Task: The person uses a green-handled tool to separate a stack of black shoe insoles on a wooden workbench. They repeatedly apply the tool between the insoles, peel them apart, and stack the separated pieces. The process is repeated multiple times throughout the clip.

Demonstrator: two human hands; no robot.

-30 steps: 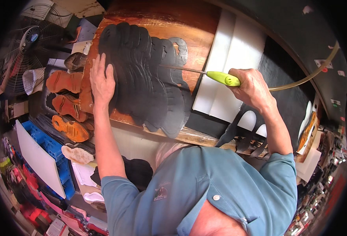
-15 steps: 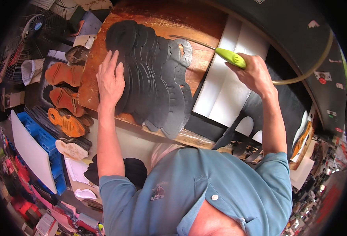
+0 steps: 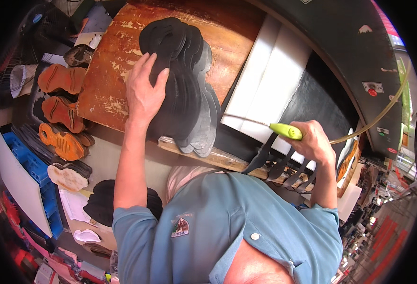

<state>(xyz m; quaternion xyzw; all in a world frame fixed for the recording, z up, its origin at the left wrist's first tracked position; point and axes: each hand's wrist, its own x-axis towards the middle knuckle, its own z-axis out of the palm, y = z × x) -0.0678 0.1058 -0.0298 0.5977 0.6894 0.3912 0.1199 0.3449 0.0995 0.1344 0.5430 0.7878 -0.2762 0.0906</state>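
Observation:
My left hand (image 3: pixel 144 90) lies with fingers stretched out against the left side of a pile of thin black shoe-sole sheets (image 3: pixel 187 90). Its thumb points toward the pile's middle. The sheets overlap closely, with greyer ones showing along the right side. In my right hand (image 3: pixel 315 142) is a lime-green air blow gun (image 3: pixel 285 130), its fingers wrapped round the handle. The thin metal nozzle (image 3: pixel 246 119) points left over the white sheet (image 3: pixel 265 80), its tip just short of the pile. A yellowish hose (image 3: pixel 381 118) runs from behind the hand up to the right.
The pile rests on a worn wooden board (image 3: pixel 106 85). Black strips (image 3: pixel 260 156) hang by the board's near edge at the right. To the left stand orange soles (image 3: pixel 59 120), a blue crate (image 3: pixel 26 165) and a fan (image 3: pixel 40 28). A dark machine panel bears a red button (image 3: pixel 371 92).
The fanned-out sheets have drawn into a narrower, tighter pile. My right hand has come nearer to me with the blow gun, and the nozzle has left the pile's far right side.

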